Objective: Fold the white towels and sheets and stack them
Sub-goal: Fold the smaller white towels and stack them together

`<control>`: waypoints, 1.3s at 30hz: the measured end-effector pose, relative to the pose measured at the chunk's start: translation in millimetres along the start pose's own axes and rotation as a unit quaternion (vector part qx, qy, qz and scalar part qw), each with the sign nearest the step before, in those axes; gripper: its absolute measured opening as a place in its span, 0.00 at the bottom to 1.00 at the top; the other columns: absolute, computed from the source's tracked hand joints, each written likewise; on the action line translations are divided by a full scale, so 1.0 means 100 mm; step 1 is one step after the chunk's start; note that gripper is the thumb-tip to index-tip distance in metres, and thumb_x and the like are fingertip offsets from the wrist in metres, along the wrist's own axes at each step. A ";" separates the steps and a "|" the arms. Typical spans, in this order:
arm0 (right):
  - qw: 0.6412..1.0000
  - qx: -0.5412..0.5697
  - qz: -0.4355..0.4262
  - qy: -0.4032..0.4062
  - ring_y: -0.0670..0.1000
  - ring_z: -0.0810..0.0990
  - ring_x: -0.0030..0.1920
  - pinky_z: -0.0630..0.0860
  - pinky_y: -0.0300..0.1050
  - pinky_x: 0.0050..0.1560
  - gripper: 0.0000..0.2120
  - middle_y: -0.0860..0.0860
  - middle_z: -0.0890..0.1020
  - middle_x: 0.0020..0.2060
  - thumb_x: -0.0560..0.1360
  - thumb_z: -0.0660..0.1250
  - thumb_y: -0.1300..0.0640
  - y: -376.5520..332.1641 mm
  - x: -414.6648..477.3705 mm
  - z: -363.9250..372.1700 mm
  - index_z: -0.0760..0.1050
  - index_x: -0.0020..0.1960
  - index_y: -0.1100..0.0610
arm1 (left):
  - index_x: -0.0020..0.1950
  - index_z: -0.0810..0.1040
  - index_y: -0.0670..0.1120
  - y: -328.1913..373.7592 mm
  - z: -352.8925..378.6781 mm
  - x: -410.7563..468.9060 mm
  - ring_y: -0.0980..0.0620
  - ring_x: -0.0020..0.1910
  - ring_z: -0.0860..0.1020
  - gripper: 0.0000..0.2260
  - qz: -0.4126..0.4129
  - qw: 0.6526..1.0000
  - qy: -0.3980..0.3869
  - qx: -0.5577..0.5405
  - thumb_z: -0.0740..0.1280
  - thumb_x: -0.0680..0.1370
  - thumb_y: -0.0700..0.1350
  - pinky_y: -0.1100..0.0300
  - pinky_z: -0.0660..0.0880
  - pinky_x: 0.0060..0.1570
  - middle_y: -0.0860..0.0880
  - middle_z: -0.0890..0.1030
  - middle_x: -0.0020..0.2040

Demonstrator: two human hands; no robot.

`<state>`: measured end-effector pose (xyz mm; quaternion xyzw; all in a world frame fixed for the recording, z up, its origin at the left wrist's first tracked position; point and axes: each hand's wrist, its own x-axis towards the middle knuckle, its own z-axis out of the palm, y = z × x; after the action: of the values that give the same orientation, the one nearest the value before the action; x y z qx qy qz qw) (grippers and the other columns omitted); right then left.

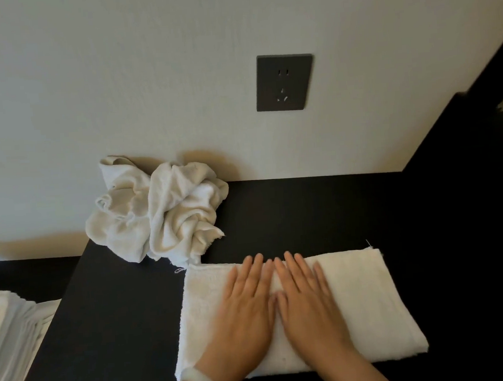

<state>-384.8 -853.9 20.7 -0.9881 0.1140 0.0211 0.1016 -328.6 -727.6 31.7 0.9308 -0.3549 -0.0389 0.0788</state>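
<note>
Across the black tabletop (119, 318) the left hand (246, 303) and right hand (308, 302) are lying flat, fingers straight, pressing the folded white towel (371, 301), seemingly soft, light and limp through the blur, best pinched at its corners.

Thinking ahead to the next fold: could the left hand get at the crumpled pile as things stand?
Probably yes. The left hand lies flat on the folded towel, and the crumpled pile sits just beyond it, up-left by the wall. Only bare black tabletop lies between; nothing blocks the way.
</note>
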 end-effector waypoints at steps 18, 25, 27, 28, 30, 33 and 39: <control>0.977 -0.085 0.194 0.014 0.52 0.39 0.79 0.33 0.61 0.76 0.36 0.50 0.45 0.81 0.75 0.29 0.37 0.65 -0.28 -0.15 0.37 0.80 0.50 | 0.81 0.42 0.52 -0.18 0.10 -0.14 0.50 0.79 0.40 0.33 -0.091 0.996 -0.006 0.019 0.33 0.77 0.64 0.48 0.40 0.77 0.49 0.45 0.81; 0.950 -0.119 0.284 -0.048 0.56 0.40 0.79 0.42 0.65 0.76 0.33 0.47 0.37 0.79 0.80 0.38 0.37 0.66 -0.40 -0.28 0.33 0.80 0.50 | 0.79 0.35 0.51 -0.46 0.05 -0.53 0.50 0.78 0.36 0.33 -0.144 0.989 0.009 0.024 0.30 0.77 0.64 0.48 0.33 0.76 0.50 0.38 0.80; 0.955 -0.165 0.245 -0.014 0.56 0.42 0.80 0.39 0.65 0.76 0.32 0.50 0.50 0.80 0.81 0.45 0.39 0.46 -0.32 -0.41 0.48 0.81 0.51 | 0.78 0.31 0.51 -0.59 0.04 -0.71 0.51 0.78 0.36 0.32 -0.196 0.981 0.007 -0.010 0.34 0.79 0.65 0.52 0.32 0.74 0.51 0.36 0.80; 0.967 -0.163 0.194 0.011 0.55 0.44 0.80 0.39 0.63 0.76 0.30 0.50 0.54 0.80 0.81 0.48 0.40 0.34 -0.27 -0.45 0.54 0.80 0.50 | 0.78 0.32 0.50 -0.63 0.02 -0.81 0.52 0.79 0.37 0.32 -0.218 0.975 0.011 -0.036 0.38 0.80 0.64 0.54 0.33 0.75 0.51 0.38 0.80; 0.996 -0.070 0.040 0.031 0.50 0.47 0.79 0.39 0.54 0.77 0.25 0.48 0.57 0.79 0.82 0.51 0.45 0.05 -0.16 -0.44 0.58 0.78 0.49 | 0.80 0.39 0.49 -0.65 -0.03 -0.97 0.54 0.79 0.42 0.33 -0.259 0.960 0.031 -0.100 0.47 0.81 0.63 0.57 0.38 0.76 0.51 0.45 0.81; 0.984 0.039 -0.175 0.000 0.46 0.45 0.79 0.34 0.41 0.75 0.24 0.47 0.54 0.80 0.84 0.51 0.52 -0.49 0.05 -0.29 0.56 0.79 0.52 | 0.79 0.53 0.49 -0.62 -0.12 -1.12 0.55 0.77 0.53 0.32 -0.315 0.932 0.069 -0.165 0.57 0.80 0.62 0.60 0.49 0.75 0.53 0.55 0.77; 0.951 0.027 -0.300 -0.067 0.42 0.40 0.78 0.33 0.44 0.76 0.26 0.42 0.45 0.79 0.83 0.42 0.48 -1.04 0.17 0.19 0.46 0.81 0.48 | 0.53 0.71 0.56 -0.68 -0.28 -1.35 0.59 0.60 0.62 0.12 -0.360 0.913 0.043 -0.186 0.65 0.77 0.61 0.65 0.62 0.61 0.59 0.62 0.58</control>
<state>-344.6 -754.8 21.6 -0.9698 -0.1945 0.0530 0.1375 -381.0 -584.9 49.3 0.9647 0.0216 -0.0896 0.2469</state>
